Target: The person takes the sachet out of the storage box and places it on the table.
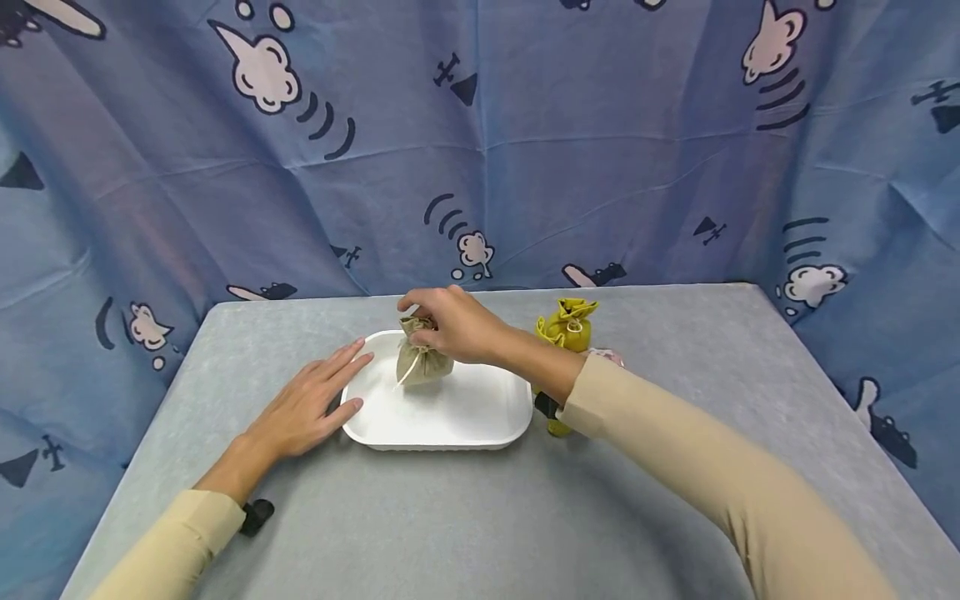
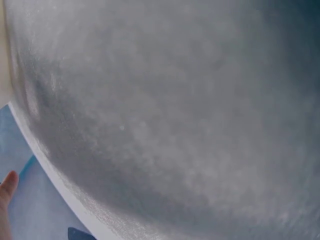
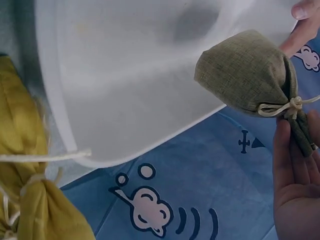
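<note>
My right hand (image 1: 461, 325) pinches the gathered neck of a small olive-grey drawstring pouch (image 1: 423, 364), tied with a pale cord, over the white tray (image 1: 480, 408). In the right wrist view the pouch (image 3: 245, 72) hangs from the fingers of the right hand (image 3: 297, 185), and a shadow lies on the tray (image 3: 125, 115) under it. My left hand (image 1: 311, 400) has its fingers extended, with the fingertips at the tray's left rim. Only a fingertip of the left hand (image 2: 7, 192) shows in the left wrist view.
Mustard-yellow drawstring pouches (image 1: 572, 327) stand right of the tray, partly hidden by my right forearm. A pinkish patterned item (image 1: 606, 357) shows behind the sleeve. The grey table (image 1: 420, 533) ends at a blue printed cloth (image 1: 525, 150) hanging behind it.
</note>
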Available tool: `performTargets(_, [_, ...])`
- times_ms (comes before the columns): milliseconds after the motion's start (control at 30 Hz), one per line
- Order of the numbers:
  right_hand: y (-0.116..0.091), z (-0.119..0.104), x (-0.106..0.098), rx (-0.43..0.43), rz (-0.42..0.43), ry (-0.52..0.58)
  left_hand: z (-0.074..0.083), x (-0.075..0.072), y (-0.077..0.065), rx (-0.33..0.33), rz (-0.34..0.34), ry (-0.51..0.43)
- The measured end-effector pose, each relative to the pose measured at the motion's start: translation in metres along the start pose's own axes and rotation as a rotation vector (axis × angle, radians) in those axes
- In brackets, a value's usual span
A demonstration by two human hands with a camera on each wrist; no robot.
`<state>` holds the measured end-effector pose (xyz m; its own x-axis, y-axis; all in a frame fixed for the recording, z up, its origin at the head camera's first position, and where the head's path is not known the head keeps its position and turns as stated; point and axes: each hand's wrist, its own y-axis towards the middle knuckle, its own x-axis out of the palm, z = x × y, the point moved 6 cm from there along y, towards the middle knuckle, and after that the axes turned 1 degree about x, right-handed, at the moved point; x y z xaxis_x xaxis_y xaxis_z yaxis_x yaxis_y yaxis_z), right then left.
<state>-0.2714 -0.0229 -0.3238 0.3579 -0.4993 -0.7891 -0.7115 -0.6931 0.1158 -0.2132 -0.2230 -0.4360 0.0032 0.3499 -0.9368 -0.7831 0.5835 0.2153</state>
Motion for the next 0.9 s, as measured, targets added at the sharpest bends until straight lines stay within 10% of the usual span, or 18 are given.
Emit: performTargets(900, [-0.089,-0.008,-0.063,-0.108,0.247,0.046,0.002,0.0,-0.001,0.003,0.006,-0.018])
